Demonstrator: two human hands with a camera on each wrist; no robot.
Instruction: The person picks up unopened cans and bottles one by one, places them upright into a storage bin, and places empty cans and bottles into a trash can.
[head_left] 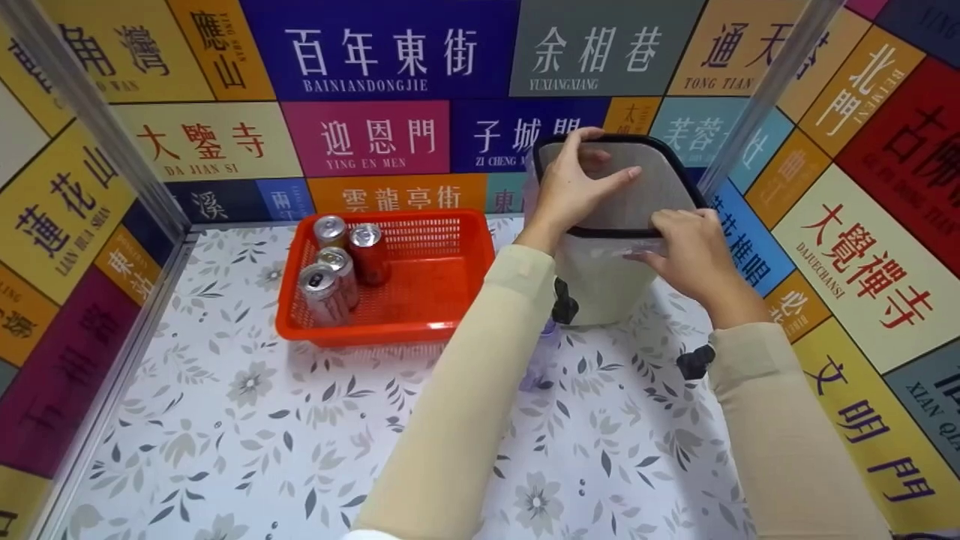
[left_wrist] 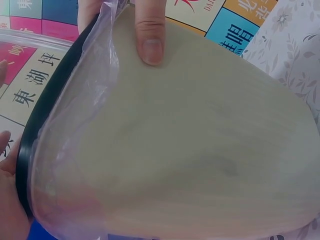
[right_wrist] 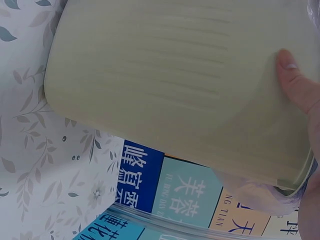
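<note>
A pale trash bin [head_left: 604, 285] with a black rim stands at the back right, tilted in the wrist views. Thin clear plastic film, apparently a bag, hangs over the outside below its rim. My right hand [head_left: 694, 244] grips the near right rim, its thumb [right_wrist: 295, 77] against the outer wall. That thumb also shows near the top of the left wrist view. At the left rim, my left hand [head_left: 568, 187] rests with thumb and fingers spread over the bin's mouth. Its edge touches the black rim in the left wrist view.
A red plastic basket [head_left: 420, 330] left of the bin holds several drink cans [head_left: 322, 289] in its left part. A translucent purple thing [head_left: 538, 360] lies partly hidden behind the left sleeve. Printed panels [head_left: 375, 52] enclose the flower-patterned table [head_left: 300, 442].
</note>
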